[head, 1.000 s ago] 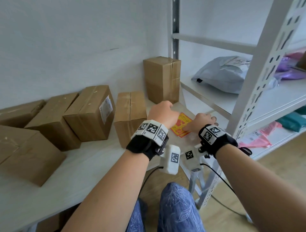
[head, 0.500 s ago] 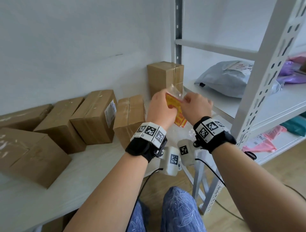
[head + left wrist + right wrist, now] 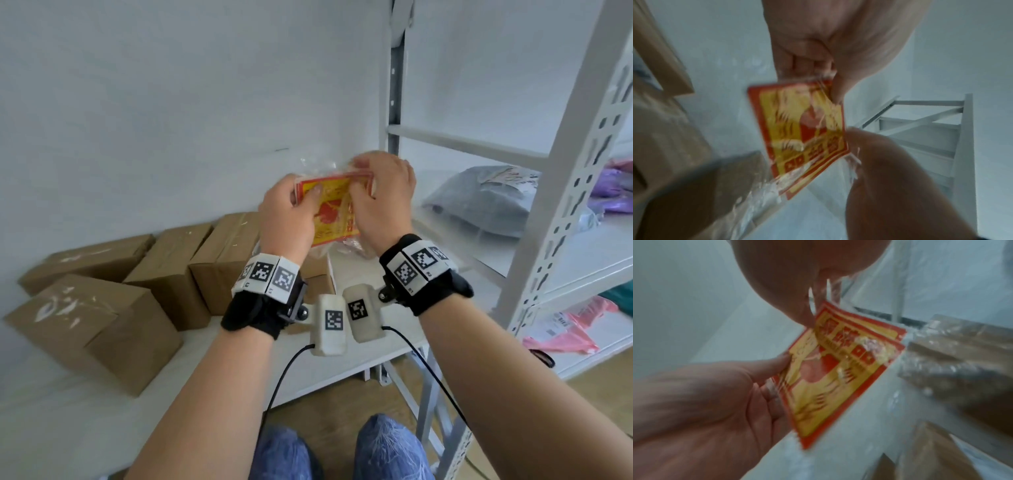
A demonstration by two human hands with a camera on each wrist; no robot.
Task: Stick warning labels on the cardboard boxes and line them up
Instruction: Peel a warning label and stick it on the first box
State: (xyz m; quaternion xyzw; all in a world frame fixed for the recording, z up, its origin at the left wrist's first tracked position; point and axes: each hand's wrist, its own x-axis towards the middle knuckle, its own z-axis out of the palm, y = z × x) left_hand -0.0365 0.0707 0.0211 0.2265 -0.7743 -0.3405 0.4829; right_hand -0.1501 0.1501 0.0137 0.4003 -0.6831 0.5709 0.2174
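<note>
A stack of red-and-yellow warning labels [image 3: 334,209] in a clear plastic bag is held up in front of the wall. My left hand [image 3: 291,205] grips its left edge, thumb on the front. My right hand [image 3: 380,198] pinches the bag and labels at the upper right. The left wrist view shows the labels [image 3: 803,129] below my curled left hand [image 3: 824,84]. The right wrist view shows the labels [image 3: 838,378] fanned into two sheets under my right hand [image 3: 813,305]. Several plain cardboard boxes [image 3: 96,329] [image 3: 171,270] [image 3: 226,260] stand on the white table [image 3: 342,359], below the hands.
A white metal shelf rack [image 3: 565,171] stands at the right with a grey mailer bag [image 3: 479,198] on one shelf and pink bags [image 3: 575,329] lower down. The wall is close behind the boxes. My knees [image 3: 387,445] are under the table's edge.
Both hands have lifted the label pack from the table to well above the boxes. The right hand has shifted to the pack's upper edge.
</note>
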